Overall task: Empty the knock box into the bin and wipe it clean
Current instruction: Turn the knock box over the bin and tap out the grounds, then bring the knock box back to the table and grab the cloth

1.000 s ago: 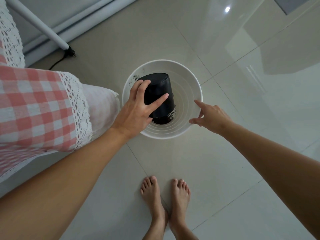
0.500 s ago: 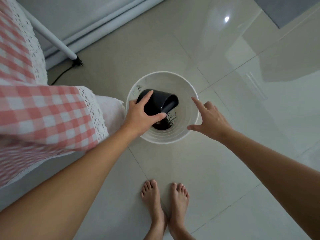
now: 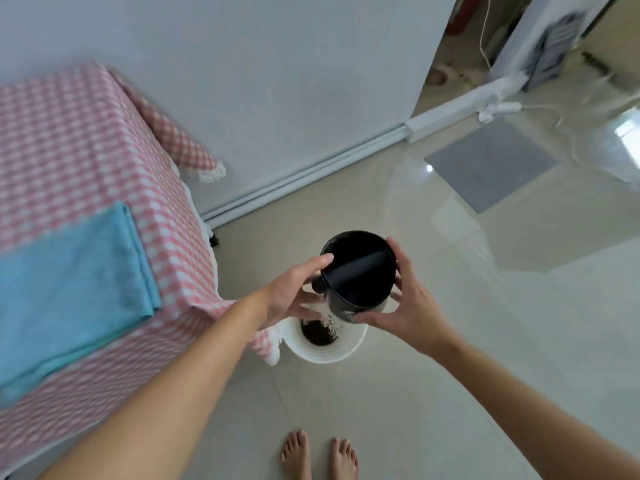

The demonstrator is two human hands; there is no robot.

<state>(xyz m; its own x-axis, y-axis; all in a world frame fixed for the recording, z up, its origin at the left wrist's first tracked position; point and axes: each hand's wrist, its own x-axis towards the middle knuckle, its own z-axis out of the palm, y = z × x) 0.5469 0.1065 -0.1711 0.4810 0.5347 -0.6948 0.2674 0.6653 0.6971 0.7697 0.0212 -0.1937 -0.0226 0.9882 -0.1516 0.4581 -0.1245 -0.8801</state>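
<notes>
The black knock box [image 3: 358, 271] is upright with its mouth facing up, its knock bar crossing the opening. It is held in the air above the white bin [image 3: 325, 351]. My left hand [image 3: 294, 292] grips its left side and my right hand [image 3: 408, 299] cups its right side and base. Dark coffee grounds [image 3: 319, 332] lie at the bottom of the bin. A folded blue cloth [image 3: 69, 282] lies on the table to the left.
A table under a pink checked tablecloth [image 3: 86, 143] stands left, its corner hanging close to the bin. A white wall and skirting run behind. My bare feet [image 3: 318, 455] stand on the glossy tiled floor below the bin. A grey mat [image 3: 491, 164] lies far right.
The knock box was upside down inside the bin in my left hand alone. It has been lifted out and turned mouth up, and my right hand has taken hold of it too.
</notes>
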